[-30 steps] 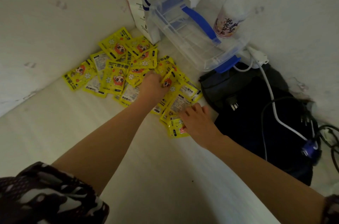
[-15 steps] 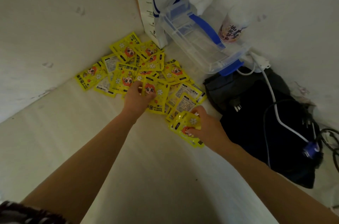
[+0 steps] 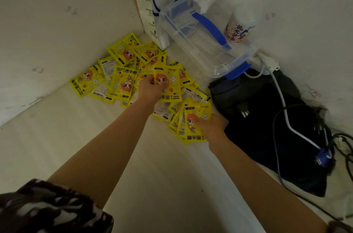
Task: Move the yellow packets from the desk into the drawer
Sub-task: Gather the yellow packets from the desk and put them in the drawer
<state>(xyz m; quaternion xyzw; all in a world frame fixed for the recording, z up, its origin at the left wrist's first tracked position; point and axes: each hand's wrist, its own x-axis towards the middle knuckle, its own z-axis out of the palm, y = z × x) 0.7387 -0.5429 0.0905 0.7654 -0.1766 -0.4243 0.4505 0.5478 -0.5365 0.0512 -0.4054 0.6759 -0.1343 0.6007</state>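
I judge this to be the gathering step: my left hand [image 3: 150,87] pinches one yellow packet [image 3: 168,84] by its lower left edge, thumb on its face, lifted just above the heap of yellow packets [image 3: 122,72] that spreads to that hand's left and beyond it on the table [image 3: 162,185]. My right hand [image 3: 212,127] grips a small fanned stack of packets [image 3: 193,124], which sticks out to its left with the thumb pressed on the top one. No drawer shows here, so the next move, as I see it, calls for carrying both handfuls out of this corner to wherever it is, then coming back for the many left. The packets are flat, glossy, rectangular sachets printed with a cartoon face; I expect them to slide on each other, so a firm pinch matters. Just right of my right hand lies a soft black bag [image 3: 267,127] crossed by a white cable [image 3: 280,95]; beyond it a clear hard plastic box [image 3: 200,45] with blue latches.
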